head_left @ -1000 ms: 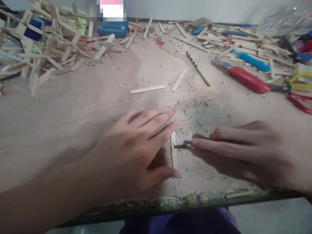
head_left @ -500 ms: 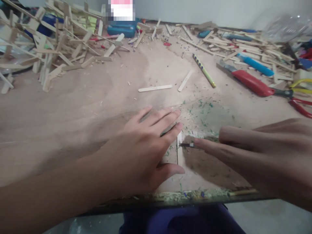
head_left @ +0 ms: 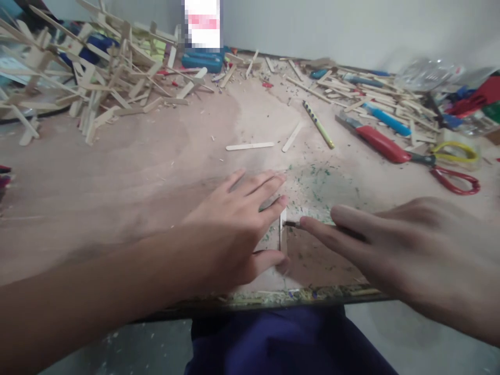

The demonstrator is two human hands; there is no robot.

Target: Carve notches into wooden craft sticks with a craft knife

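A narrow wooden craft stick lies upright in the view near the table's front edge. My left hand rests flat beside it with fingers spread, a fingertip at the stick's far end and the thumb at its near end. In my right hand is a craft knife, most of it hidden by the fingers. Its blade tip touches the stick between my left thumb and index finger, and the index finger stretches along the knife toward the blade.
Two loose craft sticks and a yellow pencil lie beyond my hands. Scissors, a blue-handled tool and piled sticks are at right. A tangled stick structure stands at far left. Green shavings dot the tabletop.
The camera view has shifted, so more of the scissors and the wall shows. The knife blade sits slightly farther up the stick; my left hand stays on it.
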